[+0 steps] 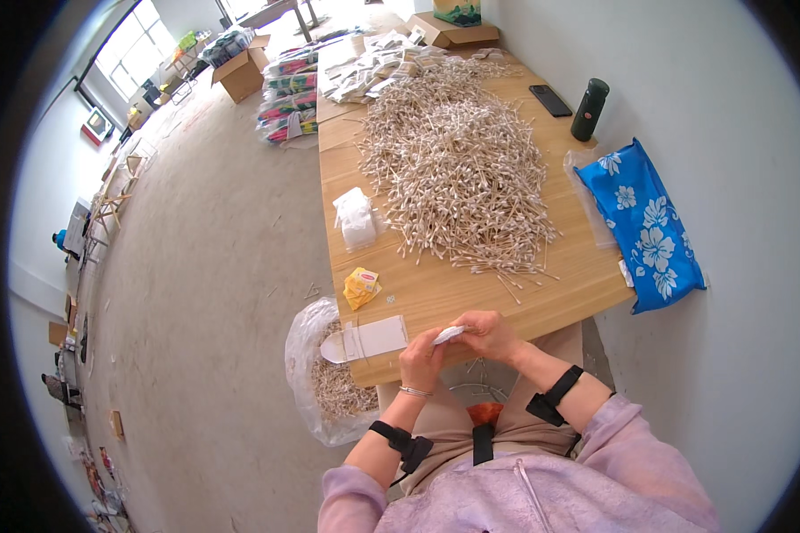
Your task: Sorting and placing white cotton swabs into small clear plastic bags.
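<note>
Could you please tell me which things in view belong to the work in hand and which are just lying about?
Likely part of the work:
- held white item
- cotton swab heap
- yellow packets
- white stack

Likely just lying about:
- black phone
- dark bottle
- blue flowered bundle

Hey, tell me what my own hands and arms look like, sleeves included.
Your left hand and right hand are ungloved. Slim, silvery bracelets circle the left wrist. The left forearm wears a black strap with a boxy unit; the right wears a similar black band. Your pale purple sleeves leave both forearms bare.
</note>
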`<state>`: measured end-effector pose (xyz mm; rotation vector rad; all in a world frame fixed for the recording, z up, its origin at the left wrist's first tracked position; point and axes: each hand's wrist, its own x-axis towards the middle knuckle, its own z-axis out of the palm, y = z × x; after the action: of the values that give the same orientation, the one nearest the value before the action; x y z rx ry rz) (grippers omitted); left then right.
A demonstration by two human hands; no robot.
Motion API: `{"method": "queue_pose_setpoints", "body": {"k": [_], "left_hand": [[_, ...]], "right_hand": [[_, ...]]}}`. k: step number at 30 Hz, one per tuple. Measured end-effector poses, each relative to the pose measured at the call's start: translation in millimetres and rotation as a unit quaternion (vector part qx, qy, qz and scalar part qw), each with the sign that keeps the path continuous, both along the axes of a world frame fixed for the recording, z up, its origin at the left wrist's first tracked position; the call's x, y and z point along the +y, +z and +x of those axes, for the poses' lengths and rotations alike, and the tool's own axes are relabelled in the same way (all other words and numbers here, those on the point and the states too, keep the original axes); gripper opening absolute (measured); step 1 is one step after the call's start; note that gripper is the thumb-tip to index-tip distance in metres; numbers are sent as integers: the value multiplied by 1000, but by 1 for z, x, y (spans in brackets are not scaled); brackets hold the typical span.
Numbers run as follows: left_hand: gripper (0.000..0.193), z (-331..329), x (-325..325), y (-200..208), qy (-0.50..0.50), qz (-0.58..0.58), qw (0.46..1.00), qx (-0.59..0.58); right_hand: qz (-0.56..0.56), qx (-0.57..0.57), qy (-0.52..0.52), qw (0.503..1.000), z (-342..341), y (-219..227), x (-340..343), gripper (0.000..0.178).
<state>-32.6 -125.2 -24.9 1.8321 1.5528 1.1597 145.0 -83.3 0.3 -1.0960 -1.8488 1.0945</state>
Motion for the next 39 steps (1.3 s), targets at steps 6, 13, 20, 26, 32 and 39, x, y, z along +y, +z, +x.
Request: {"method": "queue_pose_setpoints", "body": {"k": [6,13,20,26,32,39], "left_hand": [[27,3,5,16,-6,-38,991,-128],[24,-10,12,17,-40,-109,975,-188],[18,-9,16,35,-54,137,988,49],[18,-11,13,36,-36,237,949,204],[24,-12,8,34,-30,245,947,207],[25,-12,4,36,-40,226,949,214]], "right_hand": [[-4,17,-4,1000,2,2,4,23],[33,35,13,999,3,7,5,28],[387,-151,-21,909,7,12,3,17],[422,-188,-17,887,7,19,3,22],[425,-217,3,879,4,28,-3,25],[460,-212,-16,862,3,23,-3,21]]}}
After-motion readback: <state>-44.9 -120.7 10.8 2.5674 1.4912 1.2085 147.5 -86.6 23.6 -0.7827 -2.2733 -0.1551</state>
